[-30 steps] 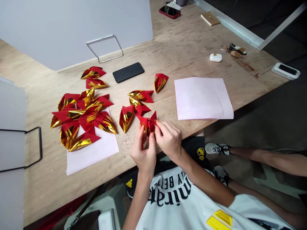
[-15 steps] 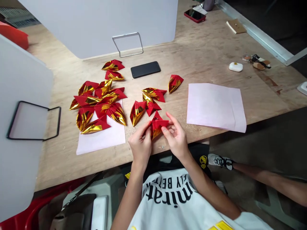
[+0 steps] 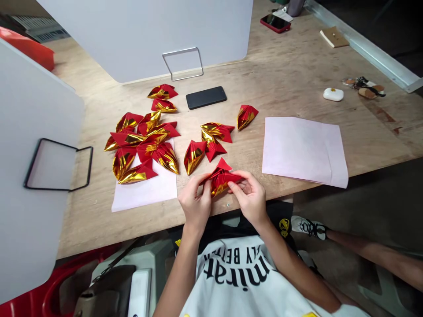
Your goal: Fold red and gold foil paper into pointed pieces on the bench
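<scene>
Between my two hands, near the table's front edge, is a red and gold folded paper piece (image 3: pixel 222 177). My left hand (image 3: pixel 197 200) pinches its left side with thumb and fingers. My right hand (image 3: pixel 248 193) pinches its right side, thumb in front. One red point stands up at the back of the piece. Just beyond my hands lie several similar pieces, among them a folded paper piece (image 3: pixel 194 156) close to my left fingers. A larger pile of folded paper pieces (image 3: pixel 145 141) sits to the left, partly on a pale pink sheet (image 3: pixel 148 193).
A stack of pale pink sheets (image 3: pixel 304 152) lies at right, over the table's edge. Behind the pieces are a black phone (image 3: pixel 206 97) and a white board (image 3: pixel 185 26) with a wire stand. Another board (image 3: pixel 29 229) stands left. A white earbud case (image 3: pixel 333 94) and keys (image 3: pixel 366 88) lie far right.
My right hand's index finger has bent down onto the folded piece, which now looks wider and more spread. The whole view has shifted slightly.
</scene>
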